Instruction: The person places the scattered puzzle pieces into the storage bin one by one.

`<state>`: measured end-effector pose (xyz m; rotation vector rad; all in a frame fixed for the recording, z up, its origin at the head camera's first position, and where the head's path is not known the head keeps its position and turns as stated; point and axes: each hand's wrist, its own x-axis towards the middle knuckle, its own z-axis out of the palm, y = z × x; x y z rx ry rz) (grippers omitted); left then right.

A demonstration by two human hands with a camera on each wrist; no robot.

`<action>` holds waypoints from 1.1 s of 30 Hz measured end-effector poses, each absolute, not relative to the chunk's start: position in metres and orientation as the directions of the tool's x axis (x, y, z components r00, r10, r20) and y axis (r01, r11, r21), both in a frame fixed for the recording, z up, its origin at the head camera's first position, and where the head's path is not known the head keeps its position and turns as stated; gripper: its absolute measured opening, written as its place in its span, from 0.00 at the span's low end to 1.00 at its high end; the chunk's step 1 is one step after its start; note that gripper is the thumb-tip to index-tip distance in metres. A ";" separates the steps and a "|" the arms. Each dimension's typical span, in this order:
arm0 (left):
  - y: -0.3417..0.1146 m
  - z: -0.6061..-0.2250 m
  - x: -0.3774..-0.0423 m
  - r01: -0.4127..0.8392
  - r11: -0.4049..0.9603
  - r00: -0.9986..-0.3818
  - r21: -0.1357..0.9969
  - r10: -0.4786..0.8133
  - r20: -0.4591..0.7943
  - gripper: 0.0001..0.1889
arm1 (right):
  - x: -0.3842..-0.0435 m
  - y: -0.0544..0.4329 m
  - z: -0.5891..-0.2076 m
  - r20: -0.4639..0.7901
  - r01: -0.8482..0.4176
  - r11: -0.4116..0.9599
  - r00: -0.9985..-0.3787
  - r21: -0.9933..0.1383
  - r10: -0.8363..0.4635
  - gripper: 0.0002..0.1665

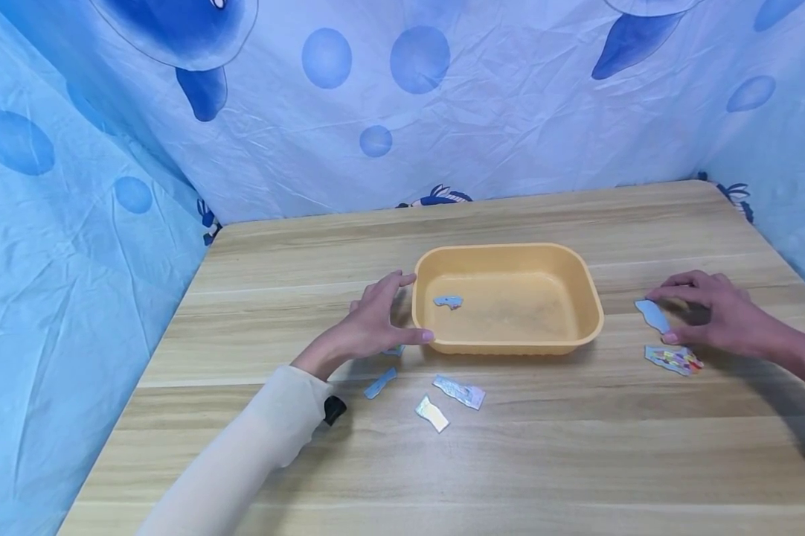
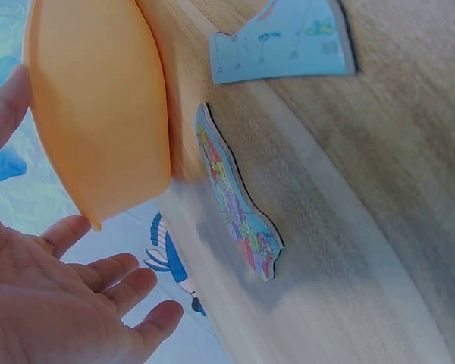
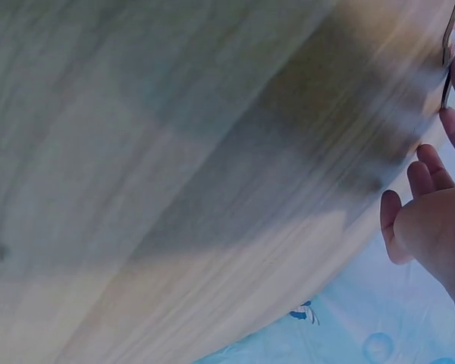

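Observation:
My left hand [image 1: 373, 320] rests against the left end of a yellow-orange plastic basin [image 1: 510, 348], its fingers spread. In the left wrist view the thumb and a fingertip touch the basin's rim, the other fingers loose. At the right, my right hand [image 1: 720, 313] pinches a light blue puzzle piece [image 1: 653, 316] by its edges, between thumb and fingers, at the table. Just in front lies a multicoloured puzzle piece [image 1: 673, 359]. One small blue piece [image 1: 448, 301] lies inside the basin. The right wrist view shows only the fingertips at a piece's edge.
Several loose pieces lie in front of the basin, among them a blue strip [image 1: 380, 383], a pale piece [image 1: 432, 414] and a longer piece [image 1: 459, 391]. A multicoloured piece [image 2: 239, 201] lies near the left hand. Blue printed curtains [image 1: 275, 149] surround the wooden table [image 1: 543, 461].

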<state>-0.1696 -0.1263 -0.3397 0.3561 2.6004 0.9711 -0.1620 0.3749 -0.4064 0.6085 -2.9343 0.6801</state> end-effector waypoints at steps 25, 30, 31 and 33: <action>-0.126 -0.339 -0.170 0.102 0.743 -0.912 0.661 0.336 -0.236 0.50 | -0.167 0.362 -0.384 0.004 -0.178 0.788 -0.976 -0.590 -0.218 0.34; -0.126 -0.339 -0.170 0.110 0.744 -0.912 0.659 0.339 -0.231 0.50 | -0.168 0.357 -0.378 0.015 -0.191 0.767 -0.973 -0.613 -0.231 0.33; -0.126 -0.339 -0.170 0.115 0.744 -0.912 0.658 0.343 -0.227 0.50 | -0.168 0.356 -0.376 0.014 -0.194 0.760 -0.972 -0.620 -0.236 0.33; -0.127 -0.339 -0.170 0.126 0.743 -0.911 0.657 0.349 -0.220 0.50 | -0.167 0.355 -0.374 0.022 -0.205 0.743 -0.968 -0.637 -0.249 0.33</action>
